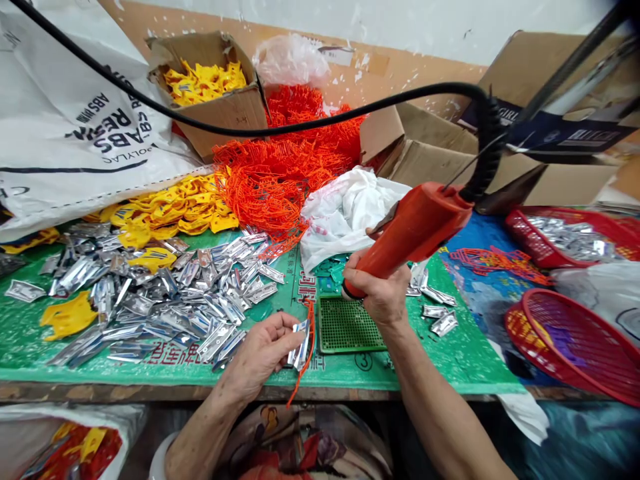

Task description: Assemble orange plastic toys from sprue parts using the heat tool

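Observation:
Between the thumb and fingers of my left hand (267,350) is a small silver metal piece (301,347) with blue marks. A thin orange plastic strip (310,333) runs alongside it and hangs past the table's front edge. My right hand (383,293) is wrapped round the lower end of a red electric screwdriver (413,230), tilted with its cabled end up to the right. Its tip is hidden by the hand. Below it lies a green gridded tray (345,327). Left of my left hand spreads a pile of silver metal pieces (175,300).
Yellow plastic parts (175,207) and tangled orange plastic strips (290,160) are heaped behind. A black cable (320,123) arches across to the tool. Cardboard boxes (220,130) stand at the back. Red baskets (575,340) are on the right, a white sack (65,120) on the left.

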Demonstrator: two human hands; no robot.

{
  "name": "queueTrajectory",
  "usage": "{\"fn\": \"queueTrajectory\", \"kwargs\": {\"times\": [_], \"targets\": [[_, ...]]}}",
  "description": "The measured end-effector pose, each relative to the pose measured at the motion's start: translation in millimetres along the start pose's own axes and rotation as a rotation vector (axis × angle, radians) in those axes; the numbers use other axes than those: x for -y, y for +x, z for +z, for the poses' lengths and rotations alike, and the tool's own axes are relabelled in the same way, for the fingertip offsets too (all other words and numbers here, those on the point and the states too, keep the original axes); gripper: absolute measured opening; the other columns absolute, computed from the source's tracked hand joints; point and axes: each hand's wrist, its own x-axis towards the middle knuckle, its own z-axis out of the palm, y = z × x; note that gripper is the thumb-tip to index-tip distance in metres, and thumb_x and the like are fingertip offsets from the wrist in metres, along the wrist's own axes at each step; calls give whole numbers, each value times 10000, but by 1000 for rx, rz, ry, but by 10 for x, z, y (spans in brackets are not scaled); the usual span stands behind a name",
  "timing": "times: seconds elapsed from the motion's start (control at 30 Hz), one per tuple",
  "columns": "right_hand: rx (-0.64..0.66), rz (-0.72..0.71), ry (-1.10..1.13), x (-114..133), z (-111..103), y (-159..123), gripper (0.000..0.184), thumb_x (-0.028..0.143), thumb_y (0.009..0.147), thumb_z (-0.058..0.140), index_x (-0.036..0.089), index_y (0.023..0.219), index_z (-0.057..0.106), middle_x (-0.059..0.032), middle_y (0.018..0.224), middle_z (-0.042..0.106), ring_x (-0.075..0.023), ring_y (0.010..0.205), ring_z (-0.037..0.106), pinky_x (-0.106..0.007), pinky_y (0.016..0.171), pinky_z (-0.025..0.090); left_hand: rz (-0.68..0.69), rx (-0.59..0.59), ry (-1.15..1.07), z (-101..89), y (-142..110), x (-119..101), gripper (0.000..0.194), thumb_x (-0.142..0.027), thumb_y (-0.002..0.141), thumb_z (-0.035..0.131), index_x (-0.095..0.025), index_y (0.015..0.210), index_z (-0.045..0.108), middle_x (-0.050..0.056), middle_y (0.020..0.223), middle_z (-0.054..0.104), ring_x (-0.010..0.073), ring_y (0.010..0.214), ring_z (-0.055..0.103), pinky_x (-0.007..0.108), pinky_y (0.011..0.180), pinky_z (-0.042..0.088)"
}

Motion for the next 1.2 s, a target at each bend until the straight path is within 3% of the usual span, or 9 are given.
{"fn": "queueTrajectory", "kwargs": {"times": [0.27, 0.6, 0.9, 1.2], "targets": [[-9, 22, -16, 8, -70, -4, 152, 237, 614, 798, 191, 688, 673, 32, 635, 623, -113, 484, 530, -282, 458, 467, 12, 19, 2, 3, -2, 2, 306, -461, 792, 690, -178, 849, 589, -84, 561, 481, 60, 468, 347, 171, 422, 236], [-48, -59, -12, 250, -327, -150, 110, 153, 617, 767, 204, 657, 679, 31, 655, 636, -145, 599, 590, -305, 570, 490, -4, 3, -43, -37, 16, 69, 342, -481, 765, 737, -192, 873, 591, -81, 593, 529, 61, 482, 388, 160, 418, 282], [-42, -44, 1, 172, -394, -208, 127, 159, 621, 766, 197, 582, 652, 23, 653, 630, -137, 580, 568, -312, 576, 484, -19, -16, -88, 26, 1, 40, 411, -517, 708, 775, -186, 858, 584, -84, 565, 525, 62, 472, 393, 159, 408, 268], [-42, -22, -40, 178, -420, -275, 112, 188, 618, 769, 199, 653, 663, 16, 680, 635, -145, 578, 566, -316, 549, 471, -20, -22, -93, 24, 16, 50, 386, -492, 708, 785, -190, 864, 602, -80, 571, 531, 64, 476, 405, 159, 402, 268]]}}
